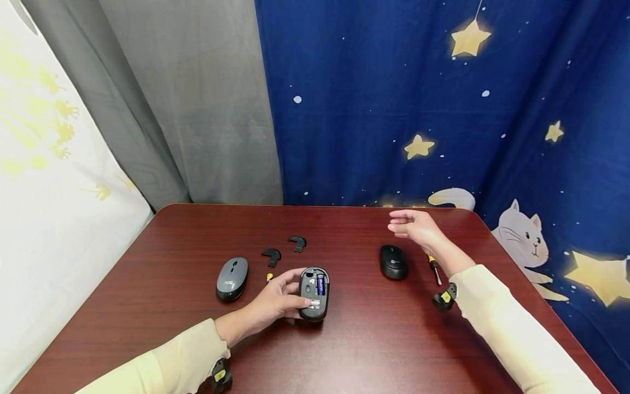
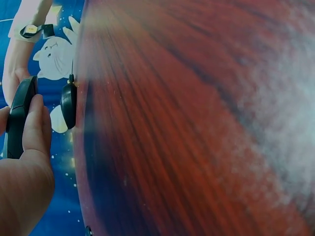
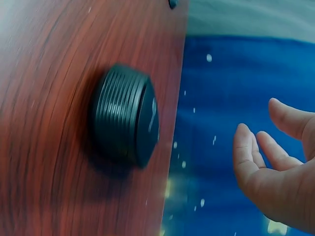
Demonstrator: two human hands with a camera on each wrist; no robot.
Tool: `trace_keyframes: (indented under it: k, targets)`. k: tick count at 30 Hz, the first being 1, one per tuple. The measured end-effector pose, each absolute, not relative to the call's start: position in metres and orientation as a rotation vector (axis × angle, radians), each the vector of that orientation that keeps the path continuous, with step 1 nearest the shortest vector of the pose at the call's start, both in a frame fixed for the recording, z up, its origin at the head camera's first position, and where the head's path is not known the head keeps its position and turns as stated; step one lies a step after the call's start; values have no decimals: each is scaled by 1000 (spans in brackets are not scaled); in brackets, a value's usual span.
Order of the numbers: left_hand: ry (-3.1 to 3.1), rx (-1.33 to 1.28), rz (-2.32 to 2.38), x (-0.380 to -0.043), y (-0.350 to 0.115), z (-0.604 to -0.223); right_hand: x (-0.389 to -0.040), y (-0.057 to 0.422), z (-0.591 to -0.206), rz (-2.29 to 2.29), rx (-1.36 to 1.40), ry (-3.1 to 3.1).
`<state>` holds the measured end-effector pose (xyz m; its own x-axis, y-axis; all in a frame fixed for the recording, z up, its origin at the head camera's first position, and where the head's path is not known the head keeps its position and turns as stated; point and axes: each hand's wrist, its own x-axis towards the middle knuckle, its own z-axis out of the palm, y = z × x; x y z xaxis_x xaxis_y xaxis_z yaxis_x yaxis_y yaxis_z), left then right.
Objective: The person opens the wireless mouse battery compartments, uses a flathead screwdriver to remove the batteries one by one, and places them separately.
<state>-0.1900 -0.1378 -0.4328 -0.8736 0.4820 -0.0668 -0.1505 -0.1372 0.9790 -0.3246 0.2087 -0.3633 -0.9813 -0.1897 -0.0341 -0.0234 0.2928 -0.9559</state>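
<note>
My left hand (image 1: 276, 298) grips a dark computer mouse (image 1: 314, 312), thumb across its underside. That underside faces up at me, with its battery bay uncovered and a blue battery (image 1: 321, 285) inside. From the side, the left wrist view shows the mouse (image 2: 20, 115) between thumb and fingers. My right hand (image 1: 418, 227) is raised with loosely bent fingers and holds nothing. Just below it on the table is a black mouse (image 1: 393, 262), whose ribbed side appears in the right wrist view. Beside the right forearm lies a screwdriver (image 1: 434, 268) with a yellow and black handle, partly covered by the arm.
A grey mouse (image 1: 233, 278) sits left of my left hand on the dark red table (image 1: 374, 350). Two small black curved pieces, one nearer (image 1: 272, 256) and one farther (image 1: 297, 243), lie beyond that hand. A yellow tip (image 1: 269, 277) shows behind it. Curtains hang past the far edge.
</note>
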Motion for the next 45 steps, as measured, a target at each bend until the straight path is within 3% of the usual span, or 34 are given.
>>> trace_keyframes:
  k: [25, 45]
  targets:
    - [1734, 361, 2047, -189, -138, -433, -329, 310, -402, -1772, 85, 2327]
    - [1714, 341, 2061, -188, -138, -433, -337, 318, -425, -1755, 188, 2229]
